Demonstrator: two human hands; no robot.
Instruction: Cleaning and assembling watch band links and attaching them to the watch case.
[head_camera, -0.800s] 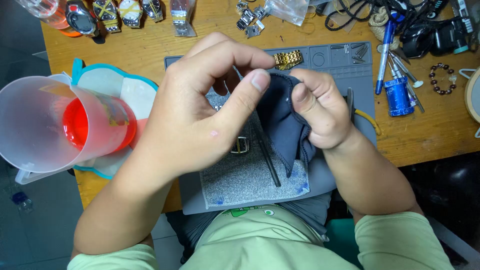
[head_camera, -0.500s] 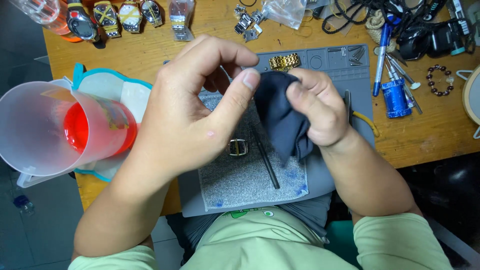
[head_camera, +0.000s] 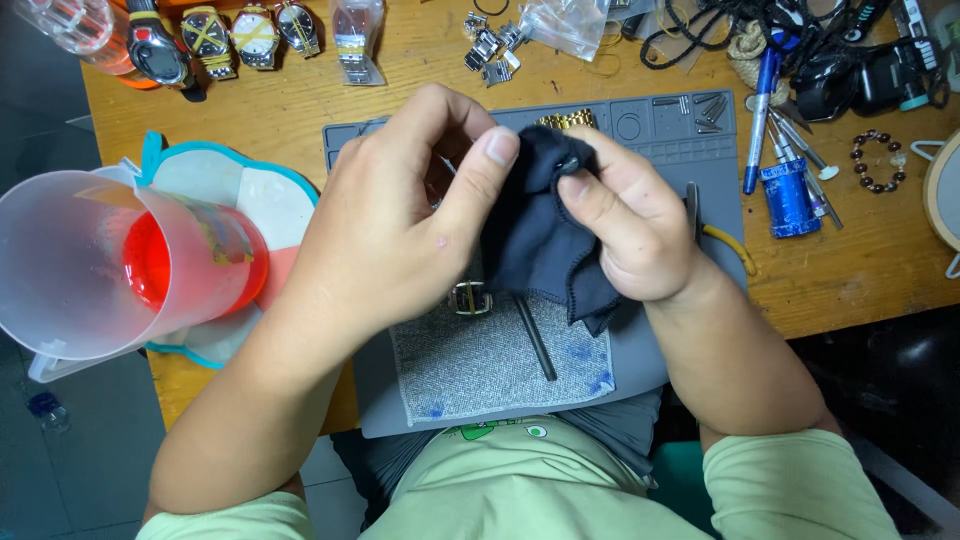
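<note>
Head view: a dark cloth (head_camera: 540, 225) is pinched between the thumb and curled fingers of the left hand (head_camera: 400, 230) and gripped by the closed right hand (head_camera: 625, 225), above the grey work mat (head_camera: 660, 130). Whatever is wrapped inside is hidden by cloth and fingers; it could slip out if the grip is loosened. The beaker of red liquid (head_camera: 110, 265), close by the left forearm, could be knocked over.
</note>
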